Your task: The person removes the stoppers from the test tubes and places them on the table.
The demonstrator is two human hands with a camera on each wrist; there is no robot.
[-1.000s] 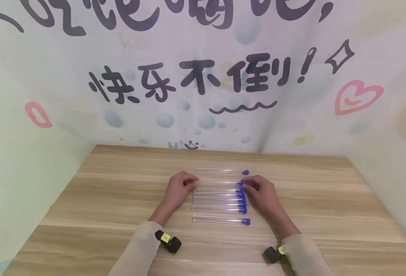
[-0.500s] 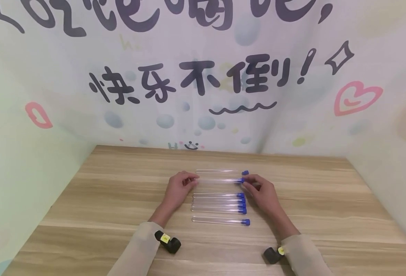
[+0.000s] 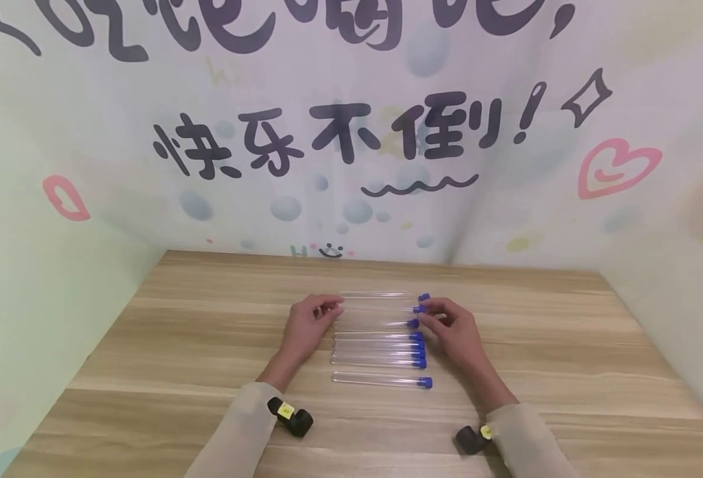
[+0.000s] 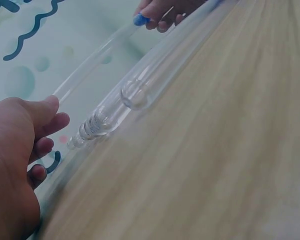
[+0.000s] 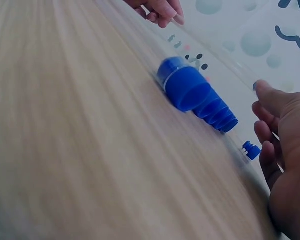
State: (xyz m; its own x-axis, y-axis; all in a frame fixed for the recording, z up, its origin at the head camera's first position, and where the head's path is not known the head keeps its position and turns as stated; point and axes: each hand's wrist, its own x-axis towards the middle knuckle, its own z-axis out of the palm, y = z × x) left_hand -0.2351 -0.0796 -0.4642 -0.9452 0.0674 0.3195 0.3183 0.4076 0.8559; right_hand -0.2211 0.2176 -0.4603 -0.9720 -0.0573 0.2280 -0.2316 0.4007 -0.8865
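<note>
Between both hands a clear test tube (image 4: 97,57) with a blue cap (image 4: 141,20) is held above the table. My left hand (image 3: 309,325) pinches its rounded end between thumb and index finger. My right hand (image 3: 455,332) pinches the capped end, and its fingers partly cover the cap in the right wrist view. Just in front lies another capped tube (image 3: 375,324), then a close row of capped tubes (image 3: 378,352). A single capped tube (image 3: 381,380) lies nearer me. Behind the hands, an uncapped tube (image 3: 375,295) lies beside a loose blue cap (image 3: 424,297).
The wooden table (image 3: 178,345) meets a white printed backdrop (image 3: 267,226) at its far edge. Light panels flank it on the left and right. Black wrist cameras (image 3: 291,417) sit at both cuffs.
The held tube has shifted slightly away from me, with both hands still at its ends. A capped tube now shows between it and the row, where half a second ago none was visible.
</note>
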